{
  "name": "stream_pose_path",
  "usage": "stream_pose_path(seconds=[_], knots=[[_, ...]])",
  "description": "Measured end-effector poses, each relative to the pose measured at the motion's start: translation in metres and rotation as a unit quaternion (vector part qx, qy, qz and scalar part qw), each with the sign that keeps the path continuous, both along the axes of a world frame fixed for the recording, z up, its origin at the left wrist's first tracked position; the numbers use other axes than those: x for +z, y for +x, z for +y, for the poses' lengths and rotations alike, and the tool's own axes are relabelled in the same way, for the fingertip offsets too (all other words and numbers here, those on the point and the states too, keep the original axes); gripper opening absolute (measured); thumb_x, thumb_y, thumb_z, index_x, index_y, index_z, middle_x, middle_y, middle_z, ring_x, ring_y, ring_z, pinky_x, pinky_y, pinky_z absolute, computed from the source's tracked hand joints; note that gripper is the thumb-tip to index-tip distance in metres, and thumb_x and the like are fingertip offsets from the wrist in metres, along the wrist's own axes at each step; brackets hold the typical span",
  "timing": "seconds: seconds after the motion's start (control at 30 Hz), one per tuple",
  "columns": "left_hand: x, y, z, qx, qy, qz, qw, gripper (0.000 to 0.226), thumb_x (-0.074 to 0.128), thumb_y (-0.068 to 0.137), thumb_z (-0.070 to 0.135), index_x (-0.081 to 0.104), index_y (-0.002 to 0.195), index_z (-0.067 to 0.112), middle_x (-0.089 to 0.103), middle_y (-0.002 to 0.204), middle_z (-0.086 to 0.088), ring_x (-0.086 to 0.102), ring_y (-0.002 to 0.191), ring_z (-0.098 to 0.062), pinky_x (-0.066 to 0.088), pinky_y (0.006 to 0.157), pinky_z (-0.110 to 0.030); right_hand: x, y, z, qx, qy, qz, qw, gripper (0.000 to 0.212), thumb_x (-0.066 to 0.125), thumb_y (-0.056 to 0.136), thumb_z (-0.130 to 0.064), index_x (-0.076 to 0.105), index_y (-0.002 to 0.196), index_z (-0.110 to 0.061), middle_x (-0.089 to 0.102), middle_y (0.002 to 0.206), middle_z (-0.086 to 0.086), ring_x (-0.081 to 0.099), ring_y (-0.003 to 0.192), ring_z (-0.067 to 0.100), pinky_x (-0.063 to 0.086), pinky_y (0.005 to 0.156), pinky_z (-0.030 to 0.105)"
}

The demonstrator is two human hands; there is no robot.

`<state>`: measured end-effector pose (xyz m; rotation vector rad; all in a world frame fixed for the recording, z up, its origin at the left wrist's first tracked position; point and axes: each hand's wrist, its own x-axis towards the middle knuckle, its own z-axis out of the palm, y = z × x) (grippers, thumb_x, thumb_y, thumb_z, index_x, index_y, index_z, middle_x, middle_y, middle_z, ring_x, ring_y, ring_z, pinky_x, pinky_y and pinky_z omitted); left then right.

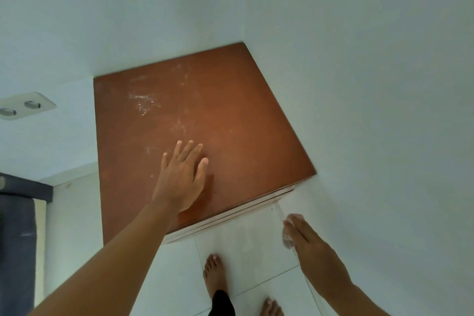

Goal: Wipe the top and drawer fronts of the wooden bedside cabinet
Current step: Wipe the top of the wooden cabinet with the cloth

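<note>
The wooden bedside cabinet (225,115) stands in a corner of two pale walls. Its reddish-brown top shows pale dusty smears and white specks toward the back left. My left hand (180,179) lies flat on the top near the front edge, fingers spread, holding nothing. Over the floor to the right of the cabinet's front corner is my right hand (305,241); something whitish and crumpled (286,236) shows under its fingers, too blurred to name. Only thin pale edges of the drawer fronts (230,218) show below the top.
White floor tiles (256,259) lie in front of the cabinet, with my bare feet (215,274) on them. A white double wall socket (25,106) is on the left wall. A dark blue fabric edge (15,238) sits at the far left.
</note>
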<state>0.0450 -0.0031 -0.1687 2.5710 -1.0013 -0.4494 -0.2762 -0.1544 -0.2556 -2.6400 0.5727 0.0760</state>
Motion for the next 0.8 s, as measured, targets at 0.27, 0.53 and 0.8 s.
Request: stream_pose_path(seconds=[0.27,0.53,0.8], knots=[[0.006,0.043,0.012,0.018,0.012,-0.003,1.000,0.057,0.025,0.106,0.049,0.035,0.156,0.025,0.022,0.167,0.000,0.003,0.157,-0.022,0.006,0.125,-0.050,0.086,0.123,-0.008,0.098,-0.015,-0.216,0.971,0.041,0.041,0.105,-0.005,0.054,0.144,-0.002,0.048,0.154,0.013,0.044,0.146,0.020,0.036,0.120,0.035],[0.031,0.170,-0.015,0.029,0.021,-0.035,0.999,0.056,0.029,0.104,0.049,0.038,0.154,0.025,0.027,0.166,-0.002,0.008,0.156,-0.025,0.009,0.123,-0.053,0.116,0.364,-0.052,0.070,0.036,-0.162,0.984,0.058,0.046,0.097,0.000,0.042,0.154,-0.012,0.042,0.159,0.011,0.040,0.146,0.029,0.032,0.121,0.035],[0.014,0.290,-0.041,0.026,0.043,-0.042,0.998,0.058,0.031,0.104,0.050,0.040,0.154,0.023,0.029,0.165,-0.004,0.012,0.155,-0.024,0.013,0.123,-0.055,0.106,0.539,-0.079,0.052,0.068,-0.096,0.992,0.063,0.050,0.097,-0.011,0.034,0.158,-0.020,0.047,0.155,0.009,0.046,0.139,0.030,0.037,0.115,0.037]])
